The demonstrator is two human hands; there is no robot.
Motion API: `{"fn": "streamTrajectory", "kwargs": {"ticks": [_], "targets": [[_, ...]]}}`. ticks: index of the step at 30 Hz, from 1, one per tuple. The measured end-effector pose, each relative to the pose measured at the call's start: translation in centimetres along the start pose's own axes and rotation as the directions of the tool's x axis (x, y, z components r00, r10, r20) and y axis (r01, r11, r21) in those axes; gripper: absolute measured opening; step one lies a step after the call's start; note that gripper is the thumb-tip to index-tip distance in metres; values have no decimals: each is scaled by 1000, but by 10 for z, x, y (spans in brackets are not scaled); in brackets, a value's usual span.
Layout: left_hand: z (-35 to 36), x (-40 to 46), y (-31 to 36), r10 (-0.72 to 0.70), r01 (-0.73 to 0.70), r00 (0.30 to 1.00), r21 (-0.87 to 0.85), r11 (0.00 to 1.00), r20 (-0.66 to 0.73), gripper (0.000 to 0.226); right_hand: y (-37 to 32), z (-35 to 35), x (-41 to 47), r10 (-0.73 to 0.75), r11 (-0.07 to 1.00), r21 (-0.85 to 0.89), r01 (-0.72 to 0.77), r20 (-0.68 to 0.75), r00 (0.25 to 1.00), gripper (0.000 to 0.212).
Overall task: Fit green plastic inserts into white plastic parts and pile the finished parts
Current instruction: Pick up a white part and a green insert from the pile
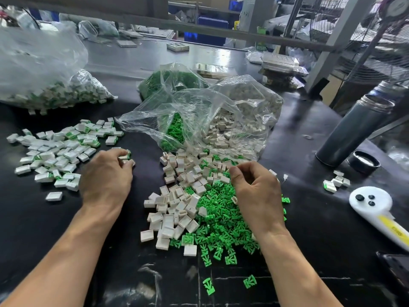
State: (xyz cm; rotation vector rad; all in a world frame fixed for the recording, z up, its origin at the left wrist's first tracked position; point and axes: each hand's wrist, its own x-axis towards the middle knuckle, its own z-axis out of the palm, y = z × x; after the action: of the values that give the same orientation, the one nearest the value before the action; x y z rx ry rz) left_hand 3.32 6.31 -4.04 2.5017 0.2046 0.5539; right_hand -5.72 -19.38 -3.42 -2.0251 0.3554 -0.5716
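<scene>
While the left hand rests on the black tabletop to the left of the mixed heap, its fingers curl round a finished part, white with green showing at one end; the right hand hangs over the heap with fingers and thumb drawn together at the tips, and whether they pinch anything I cannot tell; the heap itself lies between the two forearms, with loose white parts on its left side and green inserts on its right, the two kinds mingling where they meet; two stray green pieces lie nearer the person than the heap; left of the heap, beyond the left hand, spreads the pile of finished parts; just behind the heap slumps an open clear bag spilling green and white pieces toward it; far left of the heap sits a second clear bag holding white-and-green pieces; right of the heap stand a dark flask, its black cap beside it, and a white handled device with black buttons.
</scene>
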Motion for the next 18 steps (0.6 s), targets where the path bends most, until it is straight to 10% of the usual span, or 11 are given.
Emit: {"fn": "streamTrajectory", "kwargs": {"ticks": [18], "targets": [[21,-27,32,234,-190,947,-202,961,221,10,-2,-5,2,26,892,-444,87,244,969,11]]}}
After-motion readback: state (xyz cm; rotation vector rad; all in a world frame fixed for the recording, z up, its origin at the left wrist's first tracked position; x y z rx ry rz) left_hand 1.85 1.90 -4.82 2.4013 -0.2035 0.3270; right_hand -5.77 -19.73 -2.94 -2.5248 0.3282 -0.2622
